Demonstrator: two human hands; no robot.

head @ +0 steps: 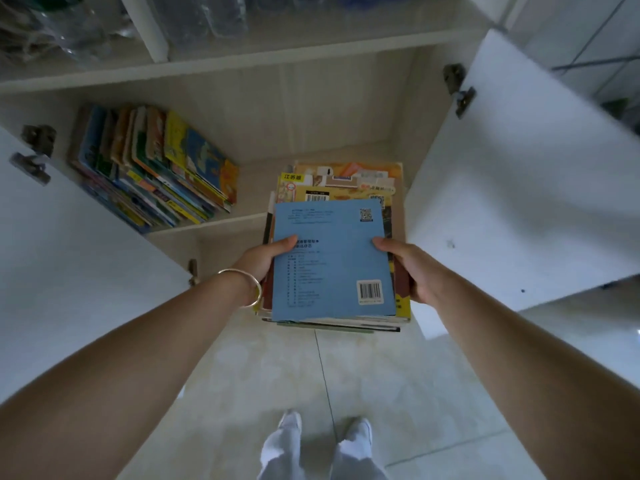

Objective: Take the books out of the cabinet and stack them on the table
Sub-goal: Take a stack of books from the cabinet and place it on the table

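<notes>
Both hands clamped on a stack of books (332, 265), blue book (330, 258) on top. Left hand (266, 259) at the left edge, thumb on the cover, fingers hidden beneath; right hand (410, 271) mirrored on the right edge. Each grip closed on the stack, squeezing from both sides, probably so the loose, uneven pile cannot slide apart. Stack half out of the cabinet (311, 109), near end over the floor (311, 386), far end over the shelf (256, 188); whether lifted or resting, cannot tell. More books (152, 164) leaning at the shelf's left, well apart, untouched. Both doors (512, 174) swung wide, leaving room to pull straight back. No bench in view; carrying and stacking not yet done.
</notes>
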